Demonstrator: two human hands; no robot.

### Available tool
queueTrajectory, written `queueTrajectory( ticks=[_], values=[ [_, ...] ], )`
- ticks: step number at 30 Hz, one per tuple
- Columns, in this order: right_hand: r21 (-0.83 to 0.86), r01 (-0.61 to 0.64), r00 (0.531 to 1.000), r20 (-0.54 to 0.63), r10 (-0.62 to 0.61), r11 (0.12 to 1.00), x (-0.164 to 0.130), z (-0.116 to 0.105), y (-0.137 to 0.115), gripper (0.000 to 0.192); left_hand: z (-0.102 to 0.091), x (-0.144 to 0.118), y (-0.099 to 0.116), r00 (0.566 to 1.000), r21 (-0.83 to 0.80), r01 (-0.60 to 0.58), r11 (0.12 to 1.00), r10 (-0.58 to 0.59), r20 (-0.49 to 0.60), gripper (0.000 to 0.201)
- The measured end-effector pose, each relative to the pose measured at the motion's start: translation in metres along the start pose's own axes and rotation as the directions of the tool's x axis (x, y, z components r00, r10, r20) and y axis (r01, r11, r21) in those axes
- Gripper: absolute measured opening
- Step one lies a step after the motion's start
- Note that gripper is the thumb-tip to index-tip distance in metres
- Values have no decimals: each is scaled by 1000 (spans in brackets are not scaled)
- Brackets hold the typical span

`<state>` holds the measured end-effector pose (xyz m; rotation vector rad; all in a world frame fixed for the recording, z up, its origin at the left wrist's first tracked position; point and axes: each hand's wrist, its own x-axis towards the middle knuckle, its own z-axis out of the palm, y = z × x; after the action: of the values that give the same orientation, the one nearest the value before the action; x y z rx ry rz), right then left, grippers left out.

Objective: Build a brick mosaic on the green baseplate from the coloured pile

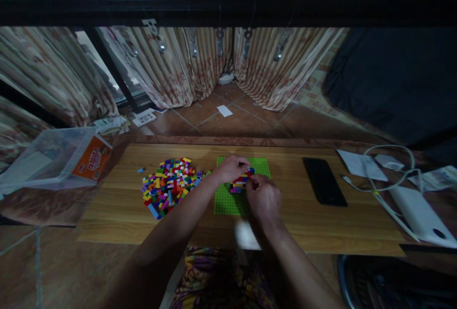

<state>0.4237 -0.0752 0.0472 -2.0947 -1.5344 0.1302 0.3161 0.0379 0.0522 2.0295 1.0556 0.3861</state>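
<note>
A green studded baseplate (pixel 224 207) lies on the wooden table, and a small block of stacked toy bricks (pixel 238 185) in several colours rises from its middle. My left hand (pixel 233 168) reaches over the back of the stack, its fingers closed in a pinch; whatever they hold is too small to make out. From the right, my right hand (pixel 264 197) has its fingers curled and closed against the stack's right side, hiding part of it. Left of the plate, a heap of loose toy bricks (pixel 171 183) spreads out, partly behind my left forearm.
A black phone (pixel 324 181) lies on the table (pixel 293 223) to the right. Beyond it are a white cable (pixel 396 185), papers and a white device (pixel 423 216). A clear plastic bin (pixel 53 156) with an orange label stands at the left. A dark rail (pixel 228 11) crosses ahead.
</note>
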Motion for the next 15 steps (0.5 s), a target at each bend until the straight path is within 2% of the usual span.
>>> queueTrajectory(
  ticks=[5,9,15],
  values=[
    [52,15,1000,-9,-14,999,1,1,1,23,5,6,-5,1000,-72,9,997,-8,8,19],
    [103,32,999,-20,-30,994,1,1,2,25,10,10,-7,998,-140,44,989,-49,-31,14],
    [146,23,1000,-5,-22,989,0,4,6,27,16,10,-6,995,-141,71,988,-80,-60,14]
  ],
)
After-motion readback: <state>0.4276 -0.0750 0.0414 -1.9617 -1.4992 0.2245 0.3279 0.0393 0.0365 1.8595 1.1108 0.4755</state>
